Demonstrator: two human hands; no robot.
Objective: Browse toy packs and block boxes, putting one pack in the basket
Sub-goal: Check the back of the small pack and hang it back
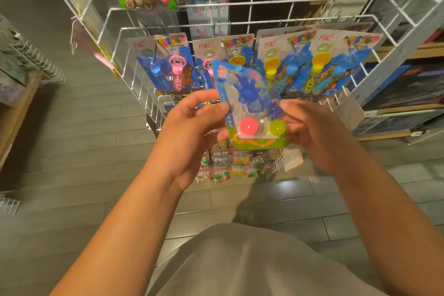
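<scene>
**Checking a toy pack**

Holding the pack (252, 108) by both edges, left hand (192, 132) and right hand (310, 127) pinching it, face tilted up so I can read it, in front of the rack (240, 29).

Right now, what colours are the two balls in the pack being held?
In the toy pack, one ball is pink and the other ball yellow-green; head view.

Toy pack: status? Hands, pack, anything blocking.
Left hand and right hand both grip the toy pack, one per side edge. Pack held up in front of the wire rack. No basket in view. Nothing blocking.
</scene>
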